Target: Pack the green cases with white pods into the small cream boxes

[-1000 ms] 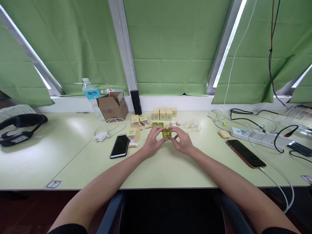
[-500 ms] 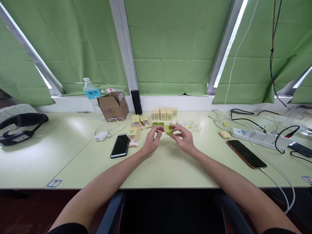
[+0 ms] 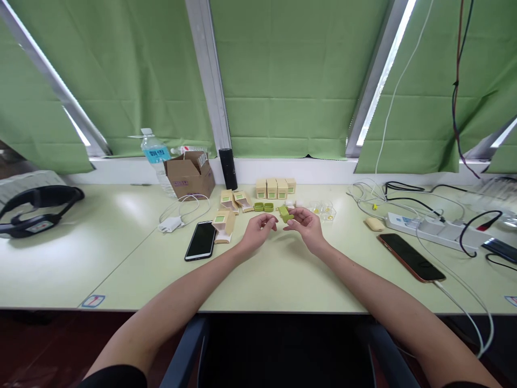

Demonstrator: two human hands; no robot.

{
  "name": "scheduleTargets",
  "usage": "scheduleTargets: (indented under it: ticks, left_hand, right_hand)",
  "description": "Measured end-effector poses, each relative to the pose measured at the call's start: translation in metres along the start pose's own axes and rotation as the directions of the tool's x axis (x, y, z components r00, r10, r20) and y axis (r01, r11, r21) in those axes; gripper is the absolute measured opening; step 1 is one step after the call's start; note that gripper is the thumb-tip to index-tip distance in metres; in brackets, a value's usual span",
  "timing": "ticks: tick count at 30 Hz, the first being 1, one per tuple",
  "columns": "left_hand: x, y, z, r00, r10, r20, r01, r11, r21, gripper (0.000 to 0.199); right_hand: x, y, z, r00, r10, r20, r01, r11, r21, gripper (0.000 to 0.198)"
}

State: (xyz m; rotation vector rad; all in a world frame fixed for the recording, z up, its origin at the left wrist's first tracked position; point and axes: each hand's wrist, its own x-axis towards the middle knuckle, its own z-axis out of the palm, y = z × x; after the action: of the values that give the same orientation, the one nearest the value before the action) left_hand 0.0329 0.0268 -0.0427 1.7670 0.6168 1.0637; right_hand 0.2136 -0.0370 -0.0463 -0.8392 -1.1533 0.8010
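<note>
My right hand (image 3: 307, 229) pinches a small olive-green case (image 3: 285, 214) between thumb and fingers, tilted and held above the table. To its left, my left hand (image 3: 258, 231) has its fingers curled and thumb close to them; whatever is between the fingertips, if anything, is too small to make out. The left fingertips sit just short of the green case. Behind the left hand lies a pair of green square pieces (image 3: 264, 207) on the table. Clear plastic pieces (image 3: 323, 210) with yellow spots lie beyond the right hand, near a small white item (image 3: 290, 203).
Several small kraft boxes (image 3: 271, 188) stand in a row at the back; opened ones (image 3: 223, 223) lie left, by a black phone (image 3: 201, 241). A cardboard box (image 3: 189, 178), bottle (image 3: 155, 156) and black cylinder (image 3: 228, 170) stand behind. Right are another phone (image 3: 411, 257) and a power strip (image 3: 438, 229).
The green case has turned in my right hand, from showing its hollow inside to showing a solid outer side. My left fingers have curled in more. The view has shifted slightly.
</note>
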Motion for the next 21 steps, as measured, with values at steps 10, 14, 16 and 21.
scheduleTargets:
  ticks: [10,14,16,21]
  left_hand:
    - [0.0009,0.0017,0.0023,0.986,-0.129,0.103,0.152,0.950,-0.271,0.052]
    - [0.0014,0.0007,0.0030,0.986,-0.135,0.094,0.156,0.948,-0.277,0.041]
    - [0.0015,0.0009,0.0030,0.987,-0.128,0.093,0.150,0.949,-0.276,0.037]
    - [0.0007,0.0035,0.0015,0.986,-0.120,0.113,0.149,0.944,-0.295,0.034]
  right_hand:
    - [-0.0029,0.0049,0.0054,0.997,-0.045,0.064,0.051,0.994,-0.101,0.049]
    - [-0.0030,0.0047,0.0053,0.996,-0.055,0.071,0.063,0.992,-0.109,0.053]
    - [-0.0031,0.0051,0.0059,0.996,-0.067,0.067,0.075,0.989,-0.124,0.053]
    - [-0.0043,0.0030,0.0076,0.993,-0.110,0.050,0.117,0.976,-0.183,0.049]
